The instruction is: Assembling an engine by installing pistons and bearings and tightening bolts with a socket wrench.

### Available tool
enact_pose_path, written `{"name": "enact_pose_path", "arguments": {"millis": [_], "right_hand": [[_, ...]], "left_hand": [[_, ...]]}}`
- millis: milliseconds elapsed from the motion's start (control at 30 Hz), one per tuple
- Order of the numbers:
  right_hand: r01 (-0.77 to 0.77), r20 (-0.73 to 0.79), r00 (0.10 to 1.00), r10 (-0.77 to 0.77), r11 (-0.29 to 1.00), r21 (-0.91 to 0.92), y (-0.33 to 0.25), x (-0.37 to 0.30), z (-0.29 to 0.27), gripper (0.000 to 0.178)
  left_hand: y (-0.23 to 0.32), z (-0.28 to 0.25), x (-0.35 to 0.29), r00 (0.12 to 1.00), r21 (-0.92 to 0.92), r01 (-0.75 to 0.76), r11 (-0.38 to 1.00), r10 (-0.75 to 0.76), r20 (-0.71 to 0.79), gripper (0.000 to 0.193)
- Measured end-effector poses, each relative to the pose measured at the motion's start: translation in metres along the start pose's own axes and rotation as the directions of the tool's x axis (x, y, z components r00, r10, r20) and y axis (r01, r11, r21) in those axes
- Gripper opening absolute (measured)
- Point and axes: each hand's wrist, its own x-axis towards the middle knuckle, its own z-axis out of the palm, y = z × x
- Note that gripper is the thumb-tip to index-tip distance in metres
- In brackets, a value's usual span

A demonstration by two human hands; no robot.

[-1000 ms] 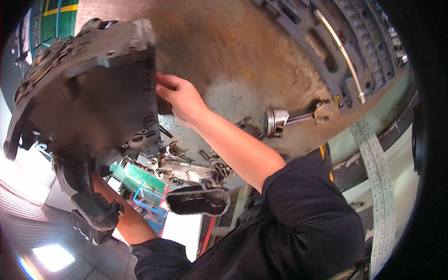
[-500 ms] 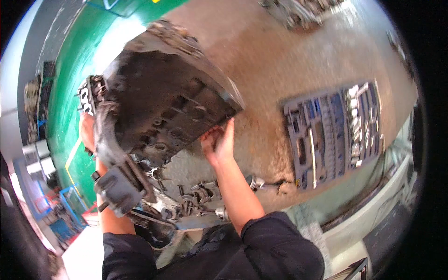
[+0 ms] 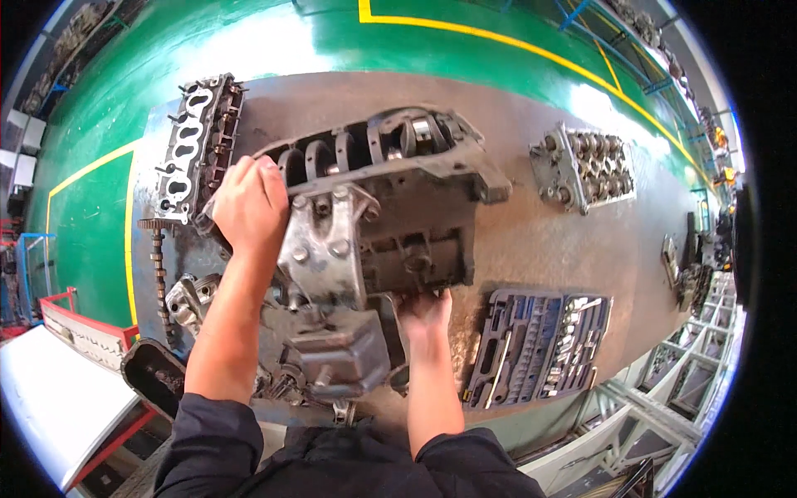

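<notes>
A dark, greasy engine block [image 3: 398, 207] sits in the middle of a brown workbench [image 3: 540, 241], its open side with the crankshaft facing away from me. My left hand [image 3: 245, 203] grips the block's left end beside a silver bracket [image 3: 328, 249]. My right hand [image 3: 425, 314] presses against the block's near lower edge. Both sleeves are dark.
A cylinder head [image 3: 195, 145] lies at the bench's left end, with a chain [image 3: 158, 274] below it. Another cylinder head [image 3: 585, 166] lies at the right. An open socket tool case [image 3: 535, 344] rests near my right arm. A green floor with yellow lines surrounds the bench.
The view has swung from a steep tilt to looking down on the bench. The engine block has turned and come down onto the bench, with both hands still on it.
</notes>
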Motion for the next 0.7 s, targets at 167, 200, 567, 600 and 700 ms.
{"name": "enact_pose_path", "arguments": {"millis": [167, 200, 567, 600, 700], "right_hand": [[-0.044, -0.032, 0.999, 0.042, 0.997, -0.066, -0.011, -0.008, 0.016, 0.059], [-0.068, -0.002, 0.998, 0.068, 0.996, -0.052, -0.013, -0.009, 0.015, 0.059], [-0.153, -0.188, 0.976, 0.107, 0.956, -0.252, -0.032, 0.012, -0.045, 0.076], [-0.155, -0.201, 0.975, 0.097, 0.944, -0.292, -0.032, 0.012, -0.045, 0.078], [-0.165, -0.252, 0.962, 0.11, 0.964, -0.209, -0.028, 0.003, -0.034, 0.078]], "left_hand": [[0.011, -0.012, -0.004, 0.999, -0.101, -0.041, 0.994, 0.043, 0.012, 0.032], [0.014, -0.015, -0.008, 0.999, -0.088, -0.042, 0.995, 0.044, 0.02, 0.031], [0.035, -0.035, -0.05, 0.992, -0.108, -0.125, 0.986, 0.123, -0.026, 0.026], [0.036, -0.035, -0.051, 0.992, -0.103, -0.129, 0.986, 0.126, -0.031, 0.026], [0.037, -0.035, -0.053, 0.991, -0.105, -0.134, 0.985, 0.131, -0.035, 0.027]]}}
